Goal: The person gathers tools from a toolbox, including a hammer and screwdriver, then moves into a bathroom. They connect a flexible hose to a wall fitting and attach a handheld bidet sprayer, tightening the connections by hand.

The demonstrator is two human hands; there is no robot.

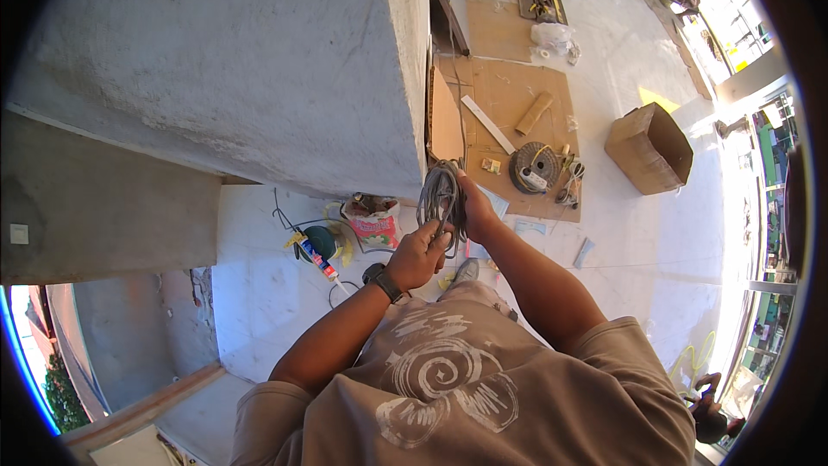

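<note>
A grey coil (438, 192) of what looks like cable hangs between both hands, out in front of the body and near the corner of the rough wall (259, 69), above the floor (604, 246). The left hand (416, 257) has its fingers closed on the lower part of the loops. The right hand (477, 210) lies along the coil's right side; its fingers are partly hidden behind the strands, so I cannot tell how firmly they grip.

The coil should be fairly light and springy, not fragile, with a smooth skin that may slide a little. Loose turns could spread or tangle, so the best hold is around the whole bundle, not on one strand.

Below, a sack (373, 227) and a sealant tube (317, 257) are to the left; a reel (523, 163) rests on cardboard (496, 112) to the right.
</note>
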